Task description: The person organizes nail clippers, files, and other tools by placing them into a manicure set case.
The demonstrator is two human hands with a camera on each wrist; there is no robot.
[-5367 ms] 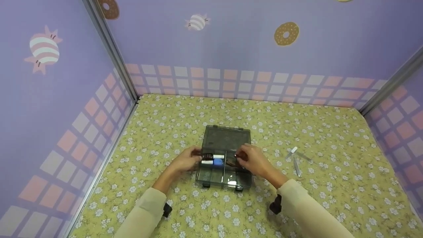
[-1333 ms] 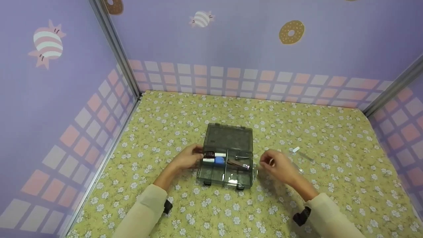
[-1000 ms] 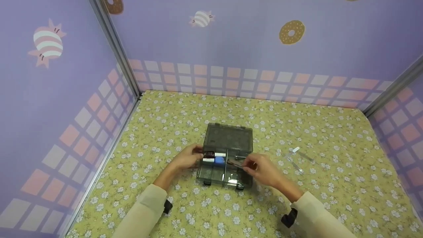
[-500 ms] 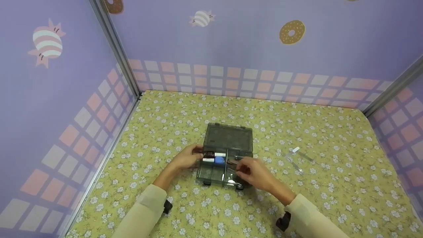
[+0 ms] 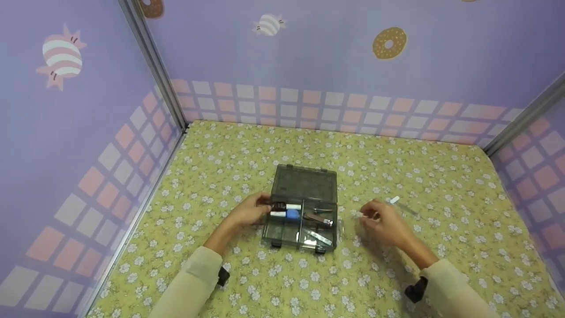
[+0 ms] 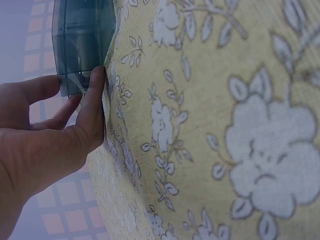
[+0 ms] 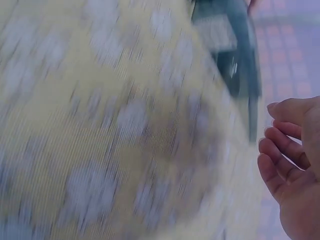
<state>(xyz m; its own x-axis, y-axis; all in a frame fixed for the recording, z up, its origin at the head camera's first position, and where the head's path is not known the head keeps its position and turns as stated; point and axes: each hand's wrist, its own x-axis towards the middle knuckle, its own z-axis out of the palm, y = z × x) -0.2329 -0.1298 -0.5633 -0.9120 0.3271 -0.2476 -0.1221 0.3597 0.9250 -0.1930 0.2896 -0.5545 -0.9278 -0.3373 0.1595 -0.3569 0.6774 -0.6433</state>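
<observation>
A dark see-through plastic compartment box point(image 5: 304, 182) lies on the cloth with its lid folded back. My left hand point(image 5: 249, 212) holds its left side, thumb and fingers pinching the box corner in the left wrist view. My right hand point(image 5: 388, 225) hovers to the right, fingers loosely curled with nothing visible in them. Inside the box, the left compartment has a dark item point(image 5: 279, 206), white pieces and a blue piece point(image 5: 292, 214). A brown nail clipper point(image 5: 318, 218) lies in the right compartment, below a thin metal tool point(image 5: 323, 210). A flat silvery strip point(image 5: 319, 237) lies at the front right.
Beyond my right hand lies a small white-ended piece point(image 5: 394, 199) with a thin clear strip point(image 5: 408, 209); the hand may hide more there. Flowered cloth point(image 5: 247, 150) covers the table. Purple walls point(image 5: 326, 53) enclose the back and sides.
My right hand brought the silvery strip into the box's front right compartment, let it go and moved back out to the right. My left hand has stayed on the box.
</observation>
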